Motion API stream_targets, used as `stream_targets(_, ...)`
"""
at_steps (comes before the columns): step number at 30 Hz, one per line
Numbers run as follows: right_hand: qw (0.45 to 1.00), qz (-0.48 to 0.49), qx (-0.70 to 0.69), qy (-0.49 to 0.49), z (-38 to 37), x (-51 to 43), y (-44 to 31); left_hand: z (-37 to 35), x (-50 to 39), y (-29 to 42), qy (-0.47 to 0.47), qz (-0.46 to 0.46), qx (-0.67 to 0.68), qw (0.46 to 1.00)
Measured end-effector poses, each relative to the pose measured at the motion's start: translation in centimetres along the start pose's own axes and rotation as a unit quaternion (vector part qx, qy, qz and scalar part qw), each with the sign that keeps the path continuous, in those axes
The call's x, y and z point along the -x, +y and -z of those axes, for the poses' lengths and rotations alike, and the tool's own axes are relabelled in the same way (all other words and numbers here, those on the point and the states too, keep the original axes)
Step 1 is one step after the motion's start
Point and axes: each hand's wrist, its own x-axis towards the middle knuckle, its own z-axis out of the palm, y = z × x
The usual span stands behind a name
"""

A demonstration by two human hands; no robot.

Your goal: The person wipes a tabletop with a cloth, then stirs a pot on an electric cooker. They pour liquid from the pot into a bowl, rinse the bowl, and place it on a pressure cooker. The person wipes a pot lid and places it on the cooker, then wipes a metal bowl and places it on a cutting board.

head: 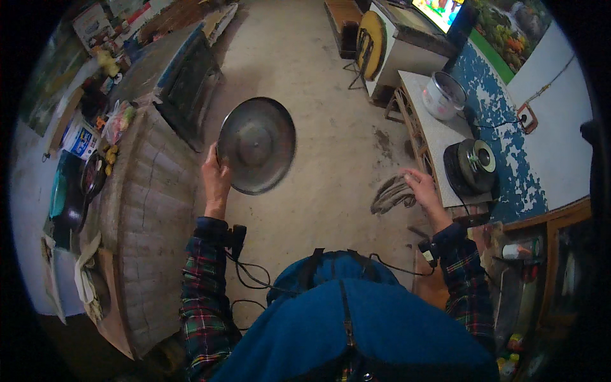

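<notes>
My left hand (217,177) grips the edge of a round, dark metal lid (258,143). The lid is tilted above the floor, its broad face toward me, with a small spot at its centre. Off to the right, my right hand (422,188) pinches a crumpled grey cloth (394,195), which hangs over the floor beside a low table (432,172). The cloth and the lid are well apart. On that table stand a dark electric pot (470,167) with a glass-topped knob and a white pot (444,96).
A tiled counter (152,181) runs along my left, with a frying pan (90,179), potatoes (111,160) and a plastic bag (118,122) on it. Ahead on the right, a yellow round folding stool (372,45) leans against a cabinet (405,52). A power cord (496,125) reaches a wall socket (527,119).
</notes>
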Motion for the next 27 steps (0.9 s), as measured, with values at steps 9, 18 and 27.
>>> stream_targets(9, 0.967, 0.201, -0.085, 0.136, 1.1, -0.3, -15.4, -12.2, 5.6, 1.4, -0.142, 0.395, 0.393, 0.818)
stream_targets(18, 0.928, 0.34, 0.141, -0.054, -5.3, -0.9, -15.4, -17.9, 7.7, 6.2, -0.303, 0.319, 0.392, 0.809)
stream_targets(27, 0.801, 0.423, 0.391, -0.164, -6.5, -5.8, -10.9, -15.3, 6.9, 11.3, -0.309, 0.303, 0.326, 0.841)
